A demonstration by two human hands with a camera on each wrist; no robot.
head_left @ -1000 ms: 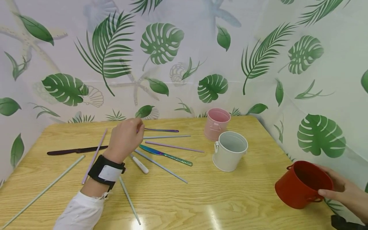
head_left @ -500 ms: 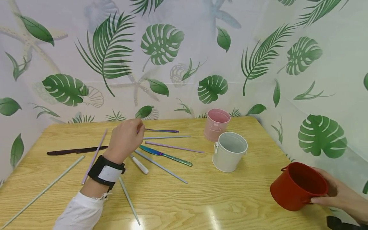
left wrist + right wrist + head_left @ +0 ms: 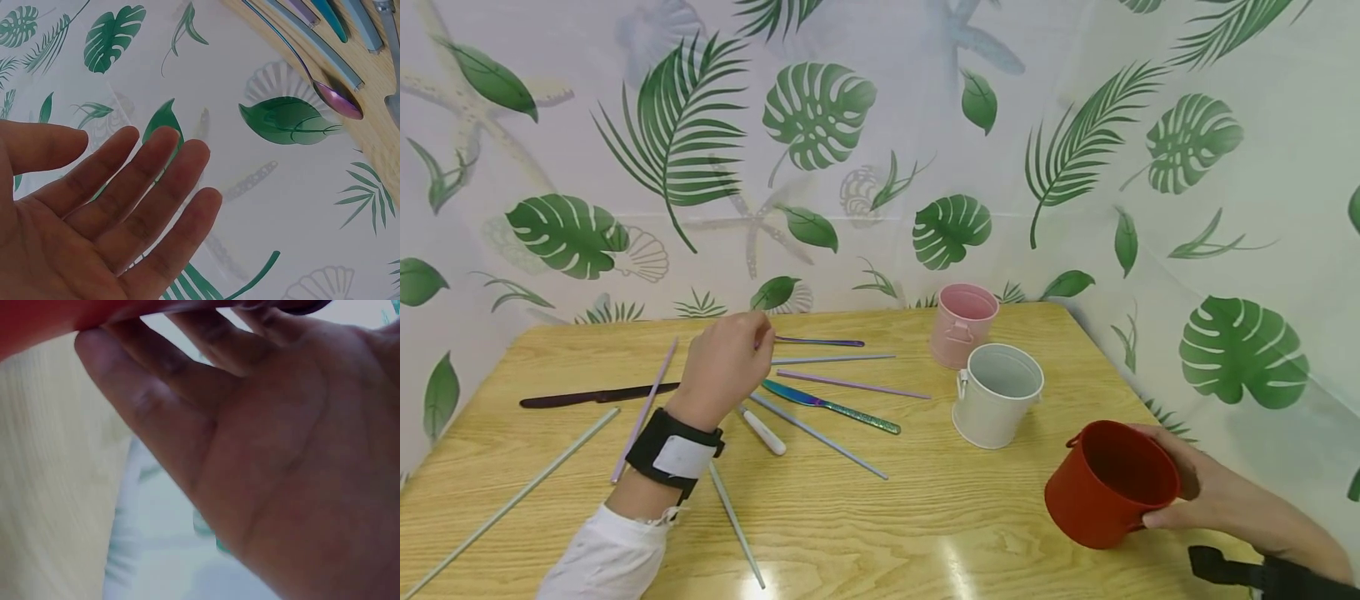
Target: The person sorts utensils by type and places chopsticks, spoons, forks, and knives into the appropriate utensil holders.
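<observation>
In the head view my right hand [image 3: 1213, 496] grips a small red metal bucket [image 3: 1078, 504] from its right side, thumb near the handle at the rim. The bucket is tilted, its mouth turned toward the upper right. The right wrist view has the fingertips against the red wall. My left hand [image 3: 722, 367] is raised over the utensils on the left, empty; its fingers [image 3: 178, 187] are loosely extended in the left wrist view. Closest to it are an iridescent spoon [image 3: 339, 101], a rainbow knife [image 3: 857, 417] and a white-handled utensil [image 3: 765, 433], its far end hidden by the hand.
A white bucket [image 3: 988, 412] stands upright in front of a pink bucket [image 3: 951, 337] at the back right. Around the left hand lie a dark knife [image 3: 587, 397] and several slim sticks, among them a green one [image 3: 520, 492]. A leaf-print cloth [image 3: 865, 75] hangs behind the table.
My right hand has carried the red bucket leftward, closer to the white bucket. The left hand has stayed where it was.
</observation>
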